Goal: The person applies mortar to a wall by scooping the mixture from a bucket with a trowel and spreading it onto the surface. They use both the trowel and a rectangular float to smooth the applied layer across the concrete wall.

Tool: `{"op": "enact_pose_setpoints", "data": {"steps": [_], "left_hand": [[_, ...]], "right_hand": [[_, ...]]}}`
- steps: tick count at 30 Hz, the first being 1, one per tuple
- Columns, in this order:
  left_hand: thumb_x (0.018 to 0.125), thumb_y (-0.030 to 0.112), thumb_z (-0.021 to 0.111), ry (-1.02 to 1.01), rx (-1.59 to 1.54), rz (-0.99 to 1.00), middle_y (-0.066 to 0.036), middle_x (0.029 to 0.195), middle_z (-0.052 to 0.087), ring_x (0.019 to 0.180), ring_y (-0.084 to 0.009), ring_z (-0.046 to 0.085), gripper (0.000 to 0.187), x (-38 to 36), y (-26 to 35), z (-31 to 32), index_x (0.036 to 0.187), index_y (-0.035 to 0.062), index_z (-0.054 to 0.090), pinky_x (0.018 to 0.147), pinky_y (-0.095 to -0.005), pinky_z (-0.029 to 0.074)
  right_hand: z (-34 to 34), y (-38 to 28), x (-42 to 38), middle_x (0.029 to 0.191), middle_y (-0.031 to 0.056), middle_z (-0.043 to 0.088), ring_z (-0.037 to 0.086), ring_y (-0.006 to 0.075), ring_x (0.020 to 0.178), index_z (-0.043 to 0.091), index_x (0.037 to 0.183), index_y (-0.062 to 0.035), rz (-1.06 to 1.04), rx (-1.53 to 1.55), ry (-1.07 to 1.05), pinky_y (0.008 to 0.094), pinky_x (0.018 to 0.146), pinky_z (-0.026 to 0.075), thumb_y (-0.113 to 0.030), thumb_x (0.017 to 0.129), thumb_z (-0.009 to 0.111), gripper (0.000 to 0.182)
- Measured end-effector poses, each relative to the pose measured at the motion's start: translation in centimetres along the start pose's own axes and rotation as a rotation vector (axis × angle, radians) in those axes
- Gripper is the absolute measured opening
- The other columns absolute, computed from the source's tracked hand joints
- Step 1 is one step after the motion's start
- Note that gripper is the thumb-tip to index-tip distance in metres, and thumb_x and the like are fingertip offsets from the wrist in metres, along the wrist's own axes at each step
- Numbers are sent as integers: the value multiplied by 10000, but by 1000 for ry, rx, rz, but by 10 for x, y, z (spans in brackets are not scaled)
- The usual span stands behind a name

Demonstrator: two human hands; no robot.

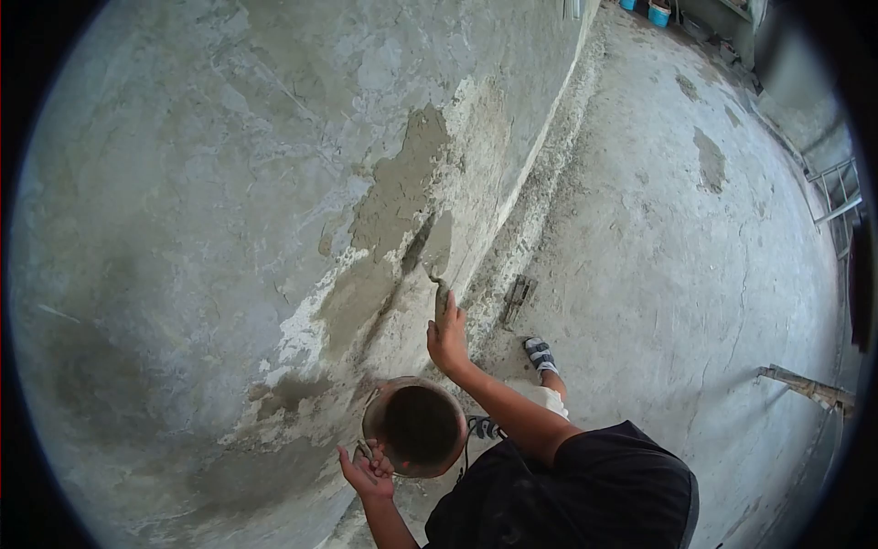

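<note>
My right hand (pixel 447 340) is closed around the handle of a trowel (pixel 439 245). The grey blade lies against the lower part of the wall, beside a dark recessed strip. Darker, smoother mortar (pixel 402 183) covers a patch above the blade, and another patch lies below left. A round bucket (pixel 373 421) with a pale rim and a dark inside is close to my body. At its near left edge, my left hand (pixel 370 471) is palm up with fingers curled around a small greyish part, seemingly the bucket's handle; the exact grip is partly hidden.
The grey wall (pixel 201 183) fills the left side and meets the concrete floor (pixel 658 256) along a rough seam. A small dark metal object (pixel 518 300) lies near my sandalled foot (pixel 540 352). Blue buckets (pixel 658 15) stand far back; a wooden piece (pixel 805 386) is at right.
</note>
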State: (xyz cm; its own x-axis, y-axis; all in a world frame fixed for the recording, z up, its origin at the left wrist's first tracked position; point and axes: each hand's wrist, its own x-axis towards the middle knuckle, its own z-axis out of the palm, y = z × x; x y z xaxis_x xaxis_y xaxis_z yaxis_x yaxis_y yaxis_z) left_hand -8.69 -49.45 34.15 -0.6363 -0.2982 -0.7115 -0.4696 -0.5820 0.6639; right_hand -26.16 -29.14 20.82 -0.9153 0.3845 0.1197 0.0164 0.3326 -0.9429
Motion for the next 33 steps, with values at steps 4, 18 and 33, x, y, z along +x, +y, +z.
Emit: {"op": "enact_pose_setpoints", "data": {"steps": [4,18,33], "left_hand": [[877,725,406,-24,23,-19,17,552,335,393,-87,247,707,4,-3,1,917,35,556,392,-239,193],[865,731,418,1,37,-28,16,547,341,389,-93,241,695,5,-6,-1,900,52,564,381,-244,196],[880,723,395,-19,-10,-61,2,566,375,396,-93,254,729,9,-10,-5,927,20,578,384,-234,200]], "right_hand": [[-12,-18,20,1221,306,386,456,480,1089,94,1498,5,96,141,59,494,954,399,-8,877,563,778],[1,-38,-12,1342,318,358,388,457,1244,94,1480,63,23,305,-104,457,1077,318,-50,890,592,780],[-12,-21,21,1311,293,398,430,433,1203,164,1484,37,16,239,-39,456,1039,351,-65,885,595,745]]}}
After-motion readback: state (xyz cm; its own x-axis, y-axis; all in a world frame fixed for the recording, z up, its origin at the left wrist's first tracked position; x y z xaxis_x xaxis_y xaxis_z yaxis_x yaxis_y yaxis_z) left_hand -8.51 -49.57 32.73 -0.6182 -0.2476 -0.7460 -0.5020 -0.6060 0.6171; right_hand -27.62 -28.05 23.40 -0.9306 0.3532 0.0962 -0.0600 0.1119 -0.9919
